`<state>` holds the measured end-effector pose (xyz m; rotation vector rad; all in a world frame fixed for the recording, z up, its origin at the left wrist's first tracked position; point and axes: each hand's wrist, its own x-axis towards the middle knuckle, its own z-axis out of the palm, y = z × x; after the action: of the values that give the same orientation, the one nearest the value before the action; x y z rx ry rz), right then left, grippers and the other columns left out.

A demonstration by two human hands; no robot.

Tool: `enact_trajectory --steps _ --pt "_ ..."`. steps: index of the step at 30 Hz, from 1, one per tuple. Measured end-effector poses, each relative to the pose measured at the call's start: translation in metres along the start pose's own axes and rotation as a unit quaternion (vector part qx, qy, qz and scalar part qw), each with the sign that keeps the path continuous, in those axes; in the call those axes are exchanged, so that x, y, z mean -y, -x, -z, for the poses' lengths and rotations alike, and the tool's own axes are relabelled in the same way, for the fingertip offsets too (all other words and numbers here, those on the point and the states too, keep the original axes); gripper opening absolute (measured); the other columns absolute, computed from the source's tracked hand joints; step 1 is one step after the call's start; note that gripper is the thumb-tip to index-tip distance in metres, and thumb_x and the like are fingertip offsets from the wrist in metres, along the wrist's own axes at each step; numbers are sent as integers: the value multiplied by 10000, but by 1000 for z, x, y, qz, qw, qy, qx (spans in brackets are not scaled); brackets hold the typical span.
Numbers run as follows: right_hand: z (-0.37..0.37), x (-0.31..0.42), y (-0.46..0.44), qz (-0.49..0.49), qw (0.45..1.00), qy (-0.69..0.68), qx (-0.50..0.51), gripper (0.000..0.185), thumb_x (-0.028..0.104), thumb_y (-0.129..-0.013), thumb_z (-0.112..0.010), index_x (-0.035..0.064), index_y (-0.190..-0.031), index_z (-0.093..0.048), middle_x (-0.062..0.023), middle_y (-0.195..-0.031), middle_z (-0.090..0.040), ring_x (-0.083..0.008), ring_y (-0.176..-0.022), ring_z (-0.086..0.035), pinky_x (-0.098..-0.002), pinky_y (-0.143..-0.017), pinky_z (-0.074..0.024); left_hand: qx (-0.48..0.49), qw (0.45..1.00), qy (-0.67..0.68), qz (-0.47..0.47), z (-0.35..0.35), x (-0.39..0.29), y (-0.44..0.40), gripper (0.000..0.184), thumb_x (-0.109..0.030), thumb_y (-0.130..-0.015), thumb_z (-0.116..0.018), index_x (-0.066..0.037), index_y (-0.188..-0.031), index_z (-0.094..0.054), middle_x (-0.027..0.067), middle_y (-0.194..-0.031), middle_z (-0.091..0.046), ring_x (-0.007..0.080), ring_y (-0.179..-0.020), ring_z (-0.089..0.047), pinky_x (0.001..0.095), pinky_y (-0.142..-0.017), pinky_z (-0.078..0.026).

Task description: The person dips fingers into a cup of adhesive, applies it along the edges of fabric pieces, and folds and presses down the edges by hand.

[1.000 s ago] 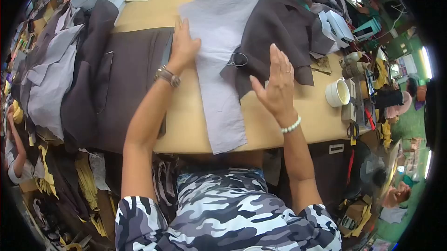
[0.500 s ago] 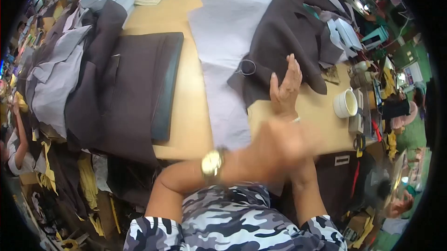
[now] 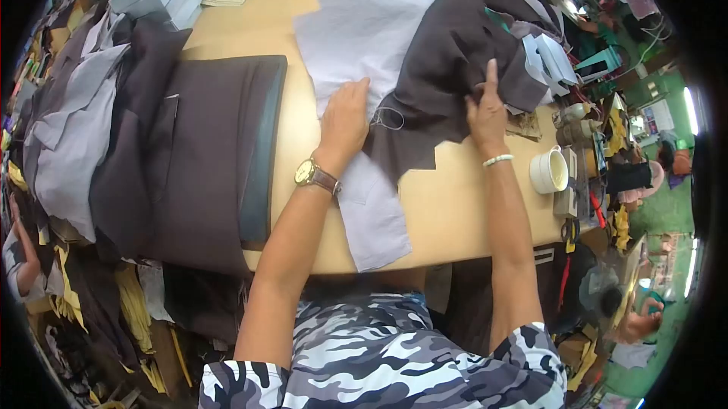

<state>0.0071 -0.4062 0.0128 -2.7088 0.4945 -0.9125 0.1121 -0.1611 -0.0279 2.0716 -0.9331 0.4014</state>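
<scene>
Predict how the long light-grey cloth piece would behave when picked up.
The long light-grey cloth piece would probably droop, since its surface shows soft wrinkles. It is likely light, looking like a thin sheet. It may tug the dark brown cloth lying against it.

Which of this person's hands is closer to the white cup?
The right hand. It is at the edge of the dark fabric, just up and left of the white cup in view. The left hand is farther left, over the pale grey fabric.
</scene>
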Motion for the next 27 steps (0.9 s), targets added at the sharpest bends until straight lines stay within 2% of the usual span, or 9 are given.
enact_trajectory --steps 3,6,9,11,16,18,19,21,27 --pt "13 -12 -35 -23 995 44 -85 788 49 -776 -612 75 -1446 -197 -173 -1042 -609 -344 -908 -592 -412 -806 -460 -26 997 -57 -37 -4 3 -2 354 -5 -851 -457 -25 -1201 -501 181 -1105 -576 351 -1073 -524 453 -901 -411" --pt "18 15 -33 90 960 160 -209 720 84 -786 -611 14 -1412 -263 -200 -1154 -560 -348 -1004 -550 -424 -881 -421 -47 994 -88 -43 4 -2 -4 337 -49 -868 -482 -32 -1203 -510 173 -1129 -576 346 -1112 -511 473 -925 -393" --pt "8 78 17 205 971 -90 -88 688 94 -729 -659 -20 -1344 -372 -193 -1178 -546 -346 -1013 -539 -425 -907 -405 -54 996 -70 -24 21 -6 -12 311 -114 -874 -526 -32 -1174 -537 169 -1130 -578 338 -1119 -508 477 -934 -385" --pt "17 115 52 237 956 -151 83 705 86 -719 -671 -19 -1346 -366 -174 -1118 -575 -332 -1005 -546 -422 -896 -412 -29 995 -93 2 27 -6 -8 302 -147 -864 -559 -31 -1143 -558 167 -1127 -579 335 -1106 -512 467 -932 -389" --pt "-6 92 72 134 958 -195 162 695 -26 -764 -608 31 -1392 -317 -139 -1013 -615 -269 -910 -597 -344 -793 -474 56 981 -186 12 57 -17 3 309 -193 -821 -627 -20 -1075 -593 173 -1127 -576 340 -1047 -529 429 -898 -416" --pt "-11 89 62 97 952 -230 177 684 -99 -798 -531 60 -1417 -288 -124 -959 -622 -226 -828 -619 -304 -727 -494 30 988 -149 12 76 -41 16 328 -223 -804 -648 -11 -1049 -598 169 -1123 -576 340 -1028 -535 430 -884 -425" --pt "-12 89 60 78 950 -243 177 691 -77 -787 -542 52 -1415 -285 -129 -946 -625 -248 -812 -616 -320 -734 -495 15 991 -130 13 86 -56 28 339 -238 -796 -658 -6 -1036 -601 167 -1121 -576 340 -1018 -538 430 -876 -429" --pt "-13 89 58 41 944 -273 182 709 -34 -766 -563 36 -1412 -279 -137 -920 -631 -293 -781 -610 -351 -748 -497 124 990 -6 65 99 -94 54 458 -309 -756 -692 17 -1058 -586 178 -1117 -575 350 -1019 -544 443 -886 -429" --pt "16 95 67 122 931 -245 240 940 163 -663 -677 49 -1451 -178 -166 -1156 -572 -335 -1042 -548 -382 -898 -444 227 974 -18 -1 82 -138 112 789 -340 -671 -740 36 -1290 -426 225 -1261 -472 392 -1192 -434 490 -957 -388"
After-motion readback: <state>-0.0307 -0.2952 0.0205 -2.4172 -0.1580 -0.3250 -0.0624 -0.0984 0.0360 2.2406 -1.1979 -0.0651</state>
